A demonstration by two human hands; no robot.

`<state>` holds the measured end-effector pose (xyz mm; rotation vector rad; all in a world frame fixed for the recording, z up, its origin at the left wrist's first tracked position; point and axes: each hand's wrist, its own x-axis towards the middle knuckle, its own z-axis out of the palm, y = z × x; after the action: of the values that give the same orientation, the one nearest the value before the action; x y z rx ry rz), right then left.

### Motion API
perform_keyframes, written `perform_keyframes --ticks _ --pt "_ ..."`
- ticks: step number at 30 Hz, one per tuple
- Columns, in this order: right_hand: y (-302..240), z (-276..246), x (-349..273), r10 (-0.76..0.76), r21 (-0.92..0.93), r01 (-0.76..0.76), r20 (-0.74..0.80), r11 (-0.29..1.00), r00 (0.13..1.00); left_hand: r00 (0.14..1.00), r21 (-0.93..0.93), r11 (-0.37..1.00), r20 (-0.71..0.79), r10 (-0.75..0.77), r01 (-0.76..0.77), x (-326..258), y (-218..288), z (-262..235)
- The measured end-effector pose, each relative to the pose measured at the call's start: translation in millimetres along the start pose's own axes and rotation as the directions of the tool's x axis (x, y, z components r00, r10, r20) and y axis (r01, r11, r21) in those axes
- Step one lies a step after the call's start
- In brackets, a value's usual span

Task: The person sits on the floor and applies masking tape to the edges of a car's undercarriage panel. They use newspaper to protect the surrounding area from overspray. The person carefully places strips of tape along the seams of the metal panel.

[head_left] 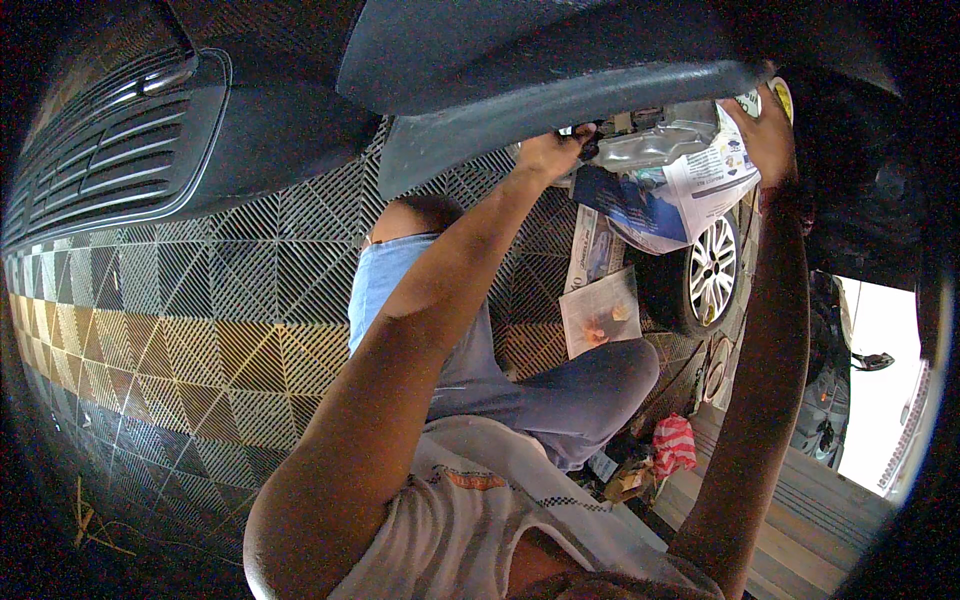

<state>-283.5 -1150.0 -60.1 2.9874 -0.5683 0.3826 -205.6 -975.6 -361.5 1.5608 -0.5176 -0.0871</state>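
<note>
My left hand (pixel 553 155) reaches up to the lower edge of a dark car body panel (pixel 580 115). Its fingers are closed at a small black part, mostly hidden. Right beside them is a crumpled-looking silvery grey piece (pixel 655 143), perhaps a lamp or a plastic cover. At the other end of that piece my right hand (pixel 765 145) is bent around what looks like a roll of tape (pixel 784 100), white and yellow, partly covered by the fingers. Sheets of newspaper (pixel 715 180) hang below the panel between both hands.
A wheel with a silver rim (pixel 712 270) lies below the newspaper. Loose newspaper (pixel 600 315) rests on the floor tiles (pixel 240 350) near my bent knees. A red-and-white striped bag (pixel 674 445) sits low right. A dark slatted grille (pixel 120 140) stands at far left.
</note>
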Motion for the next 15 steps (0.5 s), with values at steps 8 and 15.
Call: perform_keyframes --ticks 8,15 --pt "7.6 7.4 7.3 -0.032 -0.060 0.028 -0.062 0.998 0.998 0.998 -0.070 0.997 -0.063 0.027 -0.031 6.3 -27.9 15.5" --pt "6.5 3.4 3.9 0.010 -0.023 -0.010 0.003 1.000 1.000 0.993 -0.139 0.984 0.043 -0.109 0.114 1.9 0.5 -2.5"
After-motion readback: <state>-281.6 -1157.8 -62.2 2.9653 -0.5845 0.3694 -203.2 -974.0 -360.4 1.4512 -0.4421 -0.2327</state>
